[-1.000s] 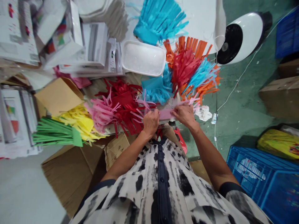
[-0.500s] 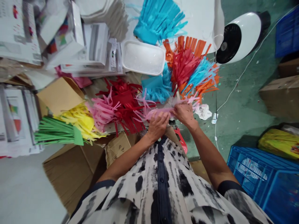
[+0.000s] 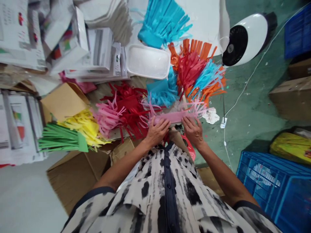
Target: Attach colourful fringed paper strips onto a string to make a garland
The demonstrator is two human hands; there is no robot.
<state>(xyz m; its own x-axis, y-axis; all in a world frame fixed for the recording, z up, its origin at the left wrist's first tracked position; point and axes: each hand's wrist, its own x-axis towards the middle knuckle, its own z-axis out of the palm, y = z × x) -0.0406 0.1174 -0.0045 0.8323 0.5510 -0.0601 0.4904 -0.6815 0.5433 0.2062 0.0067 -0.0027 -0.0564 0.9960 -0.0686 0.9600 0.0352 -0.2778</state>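
A pink paper fringe lies flat in front of me, its solid band running sideways and its cut strips fanning out at both ends. My left hand presses on the band's left end. My right hand sits with spread fingers at the band's lower edge. Just beyond the band lie a blue paper fringe and a heap of red, orange and blue fringes. To the left are a red fringe and another pink fringe.
Yellow and green fringes lie further left, beside stacks of printed cards. A white plastic tub stands ahead. A white-and-black fan, a blue crate and a cardboard box surround the work area.
The pink band has gone from bunched to flat and straight. My hands have moved apart, the left toward the band's left end and the right down to its lower edge.
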